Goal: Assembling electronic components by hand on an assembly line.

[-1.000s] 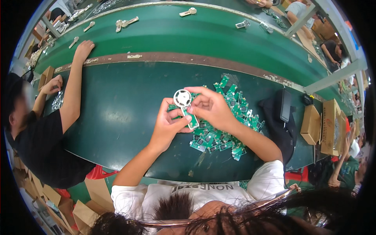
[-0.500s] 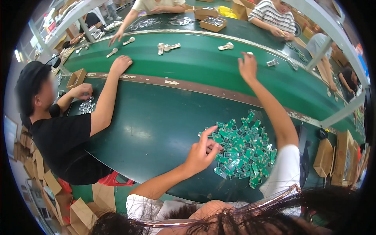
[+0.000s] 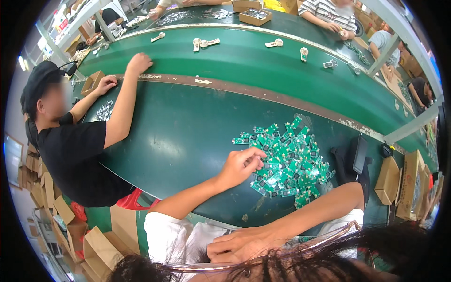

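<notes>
My left hand (image 3: 241, 167) is at the left edge of a heap of small green circuit boards (image 3: 293, 162) on the dark green table. Its fingers are curled in, thumb near the index finger; whatever is between them is hidden. My right hand (image 3: 232, 243) lies low against my body, at the front of my white shirt, with its fingers bent and their tips out of sight. On the green conveyor belt, a white casing with a green board in it (image 3: 304, 54) lies beyond the heap. Other white casings (image 3: 205, 44) rest farther left.
A co-worker in black (image 3: 75, 150) sits at left beside small metallic parts (image 3: 104, 111) and a cardboard box (image 3: 92, 82). A dark device (image 3: 359, 154) stands right of the heap, near an open carton (image 3: 388, 184). Other people work across the belt (image 3: 225, 70).
My right hand has left the belt and come back to my body, and a casing shows where it reached. My left index finger, stretched before, is now curled. The view has shifted slightly.
</notes>
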The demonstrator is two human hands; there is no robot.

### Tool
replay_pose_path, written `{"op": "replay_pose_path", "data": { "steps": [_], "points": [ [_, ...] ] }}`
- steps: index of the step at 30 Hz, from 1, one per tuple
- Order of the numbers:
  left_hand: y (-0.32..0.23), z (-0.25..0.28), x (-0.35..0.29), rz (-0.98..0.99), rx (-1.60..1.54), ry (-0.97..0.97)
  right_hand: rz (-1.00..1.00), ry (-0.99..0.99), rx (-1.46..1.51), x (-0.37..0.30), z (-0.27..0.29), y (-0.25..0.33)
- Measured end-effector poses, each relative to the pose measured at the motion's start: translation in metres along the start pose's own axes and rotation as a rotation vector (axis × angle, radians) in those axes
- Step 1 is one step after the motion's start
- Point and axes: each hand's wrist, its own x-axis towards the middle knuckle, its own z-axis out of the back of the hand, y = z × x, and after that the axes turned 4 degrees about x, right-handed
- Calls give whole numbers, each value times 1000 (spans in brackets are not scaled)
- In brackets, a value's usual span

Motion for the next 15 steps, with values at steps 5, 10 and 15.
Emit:
{"op": "replay_pose_path", "data": {
  "steps": [5,10,15],
  "points": [
    [-6,-3,-4,-87,109,36,-11,63,-86,-6,-13,-8],
    [-11,-7,-8,-129,164,89,6,3,-492,-5,-25,0],
    [-4,-6,-14,-185,262,70,163,-43,-760,3,-29,-6]
  ]
}}
